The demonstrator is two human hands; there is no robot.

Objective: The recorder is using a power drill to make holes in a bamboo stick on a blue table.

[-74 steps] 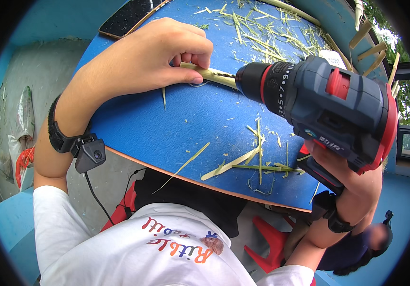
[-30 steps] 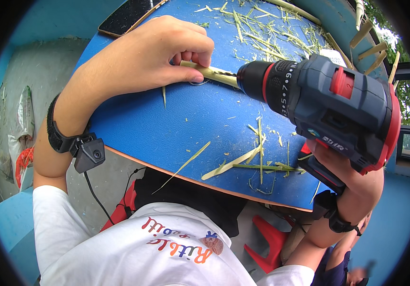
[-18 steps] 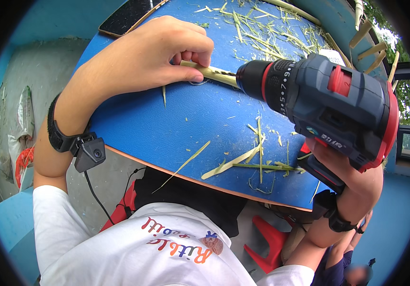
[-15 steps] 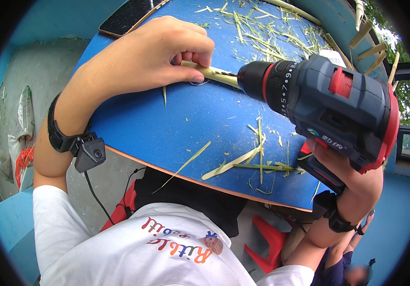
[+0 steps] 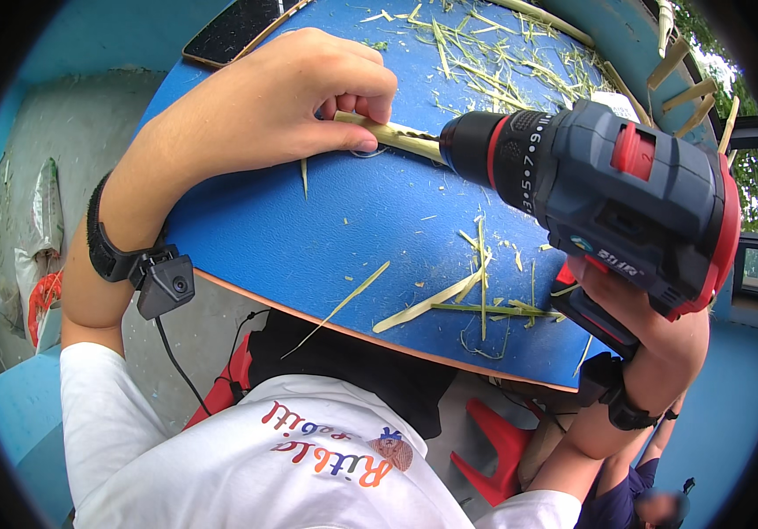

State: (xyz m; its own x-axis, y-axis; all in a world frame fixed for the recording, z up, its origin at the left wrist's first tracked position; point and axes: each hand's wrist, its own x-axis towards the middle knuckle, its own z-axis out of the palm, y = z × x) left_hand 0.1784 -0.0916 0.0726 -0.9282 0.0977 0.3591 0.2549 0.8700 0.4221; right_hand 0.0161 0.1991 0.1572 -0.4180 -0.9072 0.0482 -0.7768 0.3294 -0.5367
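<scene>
Over the blue desk [image 5: 326,238], our left hand [image 5: 322,97] pinches a pale stalk [image 5: 419,151]; our right hand [image 5: 635,309] grips a drill [image 5: 617,198] by its handle. We judge the stalk light, stiff and splittable, best pinched at its end, and the drill heavy, wanting a full-palm hold.
</scene>
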